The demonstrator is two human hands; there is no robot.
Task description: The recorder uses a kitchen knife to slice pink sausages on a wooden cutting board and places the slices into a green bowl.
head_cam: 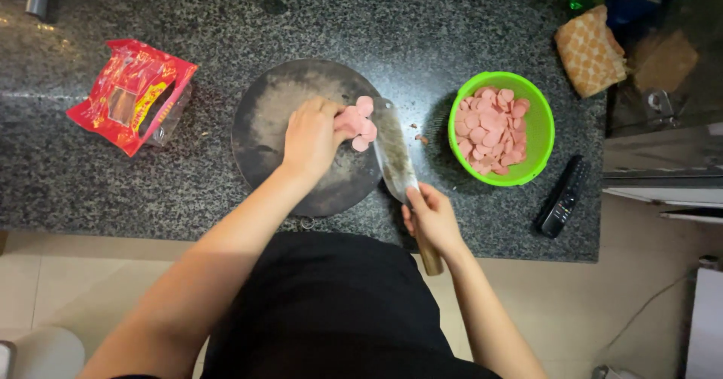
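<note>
My left hand rests on a round dark cutting board and presses against a small pile of pink sausage slices. My right hand grips the wooden handle of a cleaver, whose broad blade lies tilted along the right side of the slices. A bright green bowl to the right holds many more pink slices.
A torn red plastic wrapper lies on the dark speckled counter at the left. A black remote sits near the counter's front right edge. A checked cloth lies at the back right. A few scraps lie between board and bowl.
</note>
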